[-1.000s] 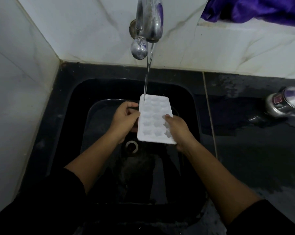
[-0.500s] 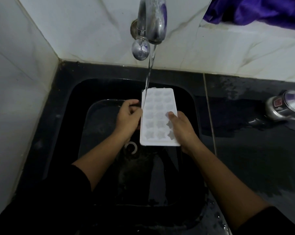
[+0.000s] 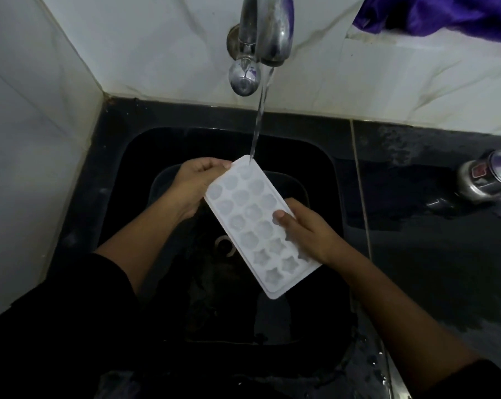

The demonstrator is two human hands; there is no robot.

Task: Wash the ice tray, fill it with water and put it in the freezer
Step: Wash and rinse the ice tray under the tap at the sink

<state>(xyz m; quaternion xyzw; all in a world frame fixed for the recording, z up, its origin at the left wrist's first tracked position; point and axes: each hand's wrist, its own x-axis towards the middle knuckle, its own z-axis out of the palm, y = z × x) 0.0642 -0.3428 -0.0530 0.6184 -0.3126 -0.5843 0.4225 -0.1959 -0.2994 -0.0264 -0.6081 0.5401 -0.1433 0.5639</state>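
the white ice tray (image 3: 257,223) is held over the black sink (image 3: 105,174), lying at a slant with its far end up left and its near end down right. the left hand (image 3: 194,185) grips the far left corner of the tray, fingers curled around its edge. the right hand (image 3: 304,228) holds the right long side, with the thumb pressed on top across the moulds and the other fingers hidden under the tray. a thin stream of water (image 3: 259,122) runs from the metal tap (image 3: 268,30) and lands on the far corner of the tray, just beside the left hand's fingertips. a pale drain ring (image 3: 223,246) shows below the tray. on the dark wet desk (image 3: 430,269) to the right lies a metal can (image 3: 488,177), well apart from the sink. a purple cloth (image 3: 445,12) sits on the ledge above.
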